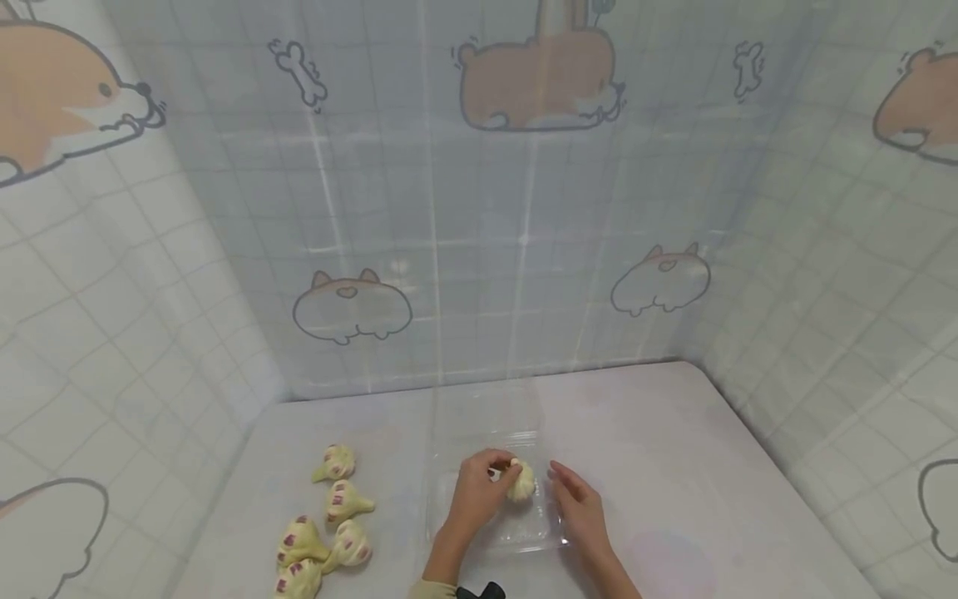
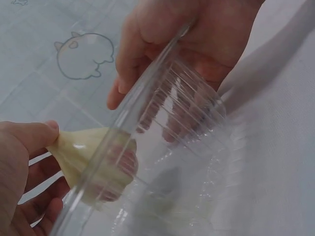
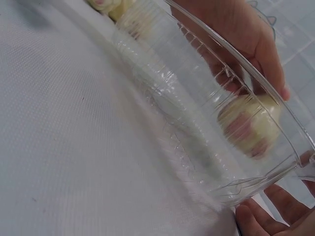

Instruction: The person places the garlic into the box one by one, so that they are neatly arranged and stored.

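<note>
My left hand [image 1: 479,491] pinches a pale garlic bulb [image 1: 522,482] by its stem, thumb against fingers. The bulb, with purple patches on its rounded end [image 2: 120,164], is held over a clear plastic box [image 1: 516,532]. In both wrist views it shows partly through the transparent wall. My right hand [image 1: 582,509] is at the box's right side with nothing gripped, its fingers [image 3: 285,204] loosely extended by the corner.
Several more garlic bulbs [image 1: 344,502] lie on the table to the left, some touching. The box's clear lid [image 1: 486,412] lies folded back behind it. Pale sheets printed with cartoon dogs [image 1: 539,83] wall in the back and both sides.
</note>
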A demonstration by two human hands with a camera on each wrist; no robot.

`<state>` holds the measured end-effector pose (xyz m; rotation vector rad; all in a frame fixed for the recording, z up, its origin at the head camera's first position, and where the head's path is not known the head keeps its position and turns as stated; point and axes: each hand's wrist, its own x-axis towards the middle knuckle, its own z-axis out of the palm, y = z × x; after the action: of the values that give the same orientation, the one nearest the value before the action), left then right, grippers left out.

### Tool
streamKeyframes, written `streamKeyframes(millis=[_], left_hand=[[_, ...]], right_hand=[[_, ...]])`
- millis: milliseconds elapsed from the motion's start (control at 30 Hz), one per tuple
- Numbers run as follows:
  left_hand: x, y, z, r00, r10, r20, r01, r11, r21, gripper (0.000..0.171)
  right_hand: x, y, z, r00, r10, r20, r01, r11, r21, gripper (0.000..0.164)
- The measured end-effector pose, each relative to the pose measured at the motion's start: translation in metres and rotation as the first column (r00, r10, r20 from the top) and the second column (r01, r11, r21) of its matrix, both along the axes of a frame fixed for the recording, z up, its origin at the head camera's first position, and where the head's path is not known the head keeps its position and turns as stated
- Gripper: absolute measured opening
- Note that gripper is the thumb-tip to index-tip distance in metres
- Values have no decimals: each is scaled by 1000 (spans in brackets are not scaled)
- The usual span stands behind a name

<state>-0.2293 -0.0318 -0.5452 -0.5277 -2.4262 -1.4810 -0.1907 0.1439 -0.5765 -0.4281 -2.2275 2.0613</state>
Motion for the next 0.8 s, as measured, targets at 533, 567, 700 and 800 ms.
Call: streamKeyframes(millis=[533, 567, 700, 800], left_hand=[[-4, 9, -6, 999, 19, 47, -16, 999, -51, 11], [-4, 10, -6, 999, 16, 50, -13, 999, -53, 12], [-6, 13, -8, 998, 5, 62, -1, 998, -59, 13], [-7, 15, -8, 998, 1, 63, 3, 998, -70, 13]], right_hand=[[4, -2, -5, 999, 13, -32, -13, 1000, 0, 36], [4, -2, -5, 999, 13, -29, -13, 1000, 0, 36], [4, -2, -5, 999, 16, -33, -16, 1000, 2, 36], [4, -1, -6, 999, 17, -39, -18, 1000, -2, 36]])
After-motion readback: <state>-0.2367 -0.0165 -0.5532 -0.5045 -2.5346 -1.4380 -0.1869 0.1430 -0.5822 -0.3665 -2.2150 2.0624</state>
